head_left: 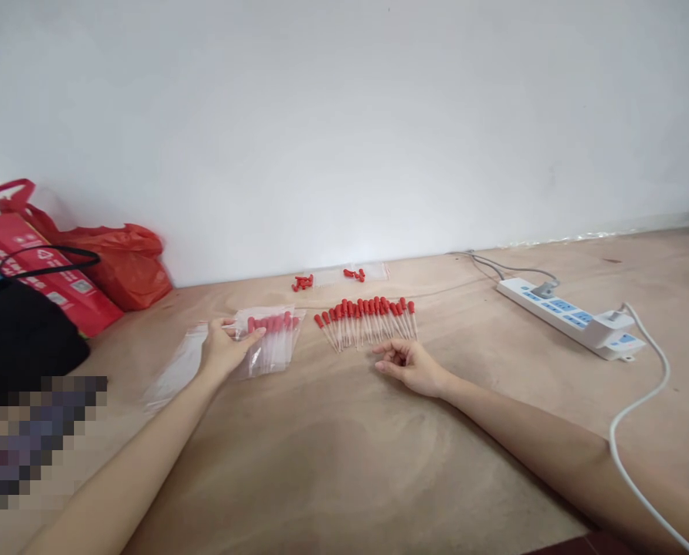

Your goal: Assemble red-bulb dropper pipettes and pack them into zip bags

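Observation:
My left hand (232, 344) grips a clear zip bag (269, 358) by its left side, with the thumb on top. Several red-topped droppers (273, 324) show through the plastic. Under and beside that hand lie more clear zip bags (181, 368), partly hidden by my wrist. To the right, a row of glass droppers with red rubber bulbs (368, 308) lies on the table, bulbs toward the wall. Just in front of the row's right part is my right hand (405, 366), fingers loosely bent and apart from the thumb, holding nothing.
Loose red rubber bulbs (303, 283) and a flat clear bag (373, 271) lie near the wall. On the right stands a white power strip (569, 316) with plugs; its white cable (619, 432) crosses my right forearm. Red bags (119, 258) and a black item (26, 339) occupy the left.

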Tool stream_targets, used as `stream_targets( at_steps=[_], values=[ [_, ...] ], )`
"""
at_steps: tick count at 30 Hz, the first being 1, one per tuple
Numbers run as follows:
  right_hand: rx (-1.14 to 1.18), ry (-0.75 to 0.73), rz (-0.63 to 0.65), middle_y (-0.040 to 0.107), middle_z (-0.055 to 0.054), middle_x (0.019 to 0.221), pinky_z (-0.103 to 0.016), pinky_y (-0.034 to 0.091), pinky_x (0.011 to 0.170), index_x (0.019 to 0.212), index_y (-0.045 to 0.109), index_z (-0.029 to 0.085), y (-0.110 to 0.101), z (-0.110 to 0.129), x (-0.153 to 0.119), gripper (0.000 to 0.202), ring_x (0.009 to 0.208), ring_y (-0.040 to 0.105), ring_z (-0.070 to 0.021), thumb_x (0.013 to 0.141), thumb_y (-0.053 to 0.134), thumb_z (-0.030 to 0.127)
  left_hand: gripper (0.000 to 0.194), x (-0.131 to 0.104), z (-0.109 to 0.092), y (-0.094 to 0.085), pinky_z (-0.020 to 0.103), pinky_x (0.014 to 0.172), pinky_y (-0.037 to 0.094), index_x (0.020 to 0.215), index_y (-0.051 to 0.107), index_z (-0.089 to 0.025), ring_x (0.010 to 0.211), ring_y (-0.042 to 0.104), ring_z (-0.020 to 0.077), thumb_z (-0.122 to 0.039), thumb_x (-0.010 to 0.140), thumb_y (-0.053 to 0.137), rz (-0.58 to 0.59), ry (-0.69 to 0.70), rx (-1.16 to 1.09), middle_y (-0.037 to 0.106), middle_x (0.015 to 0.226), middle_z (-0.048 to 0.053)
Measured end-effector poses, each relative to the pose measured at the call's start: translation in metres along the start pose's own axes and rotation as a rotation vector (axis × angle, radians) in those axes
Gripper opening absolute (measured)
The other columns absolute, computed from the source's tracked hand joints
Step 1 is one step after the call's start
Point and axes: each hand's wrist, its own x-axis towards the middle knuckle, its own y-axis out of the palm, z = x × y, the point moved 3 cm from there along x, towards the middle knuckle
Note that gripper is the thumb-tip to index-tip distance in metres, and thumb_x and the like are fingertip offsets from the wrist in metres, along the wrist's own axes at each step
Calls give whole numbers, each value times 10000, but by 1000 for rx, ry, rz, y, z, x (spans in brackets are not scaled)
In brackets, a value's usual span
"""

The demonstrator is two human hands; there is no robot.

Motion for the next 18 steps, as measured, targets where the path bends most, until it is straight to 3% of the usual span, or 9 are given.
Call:
stream_targets(
  at_steps=[3,6,10,15,18],
  values=[
    [1,-3,2,460,45,579,-185,345,464,874,581,153,0,0,0,249,481,380,-51,682,614,308,555,-1,5,-21,326,825,404,1164,345,-77,1041,489,265,-468,779,431,1,165,483,508,1124,144],
    [-11,-5,-9,463,44,573,-186,347,465,855,589,157,0,0,0,238,483,385,-55,681,613,319,464,3,23,-39,400,926,300,1113,444,-56,1146,385,329,-402,826,327,23,137,648,486,1164,186],
    [-40,-10,-23,471,40,561,-191,351,472,832,601,159,-1,-1,0,227,485,392,-59,683,611,330,521,9,47,-43,401,845,366,1018,503,14,1063,457,370,-430,794,345,94,39,740,541,1073,243],
    [-46,-8,-22,473,39,558,-193,344,473,814,605,155,0,-1,-1,206,485,392,-61,687,595,317,290,10,59,-41,382,786,407,734,580,-141,929,558,322,-310,791,352,149,24,730,653,863,110],
    [-52,-12,-24,473,39,543,-197,340,468,808,609,156,2,0,-2,201,475,389,-64,687,587,315,274,9,60,-48,420,777,414,646,580,-154,919,566,342,-273,772,369,115,40,653,664,790,96]
  ],
)
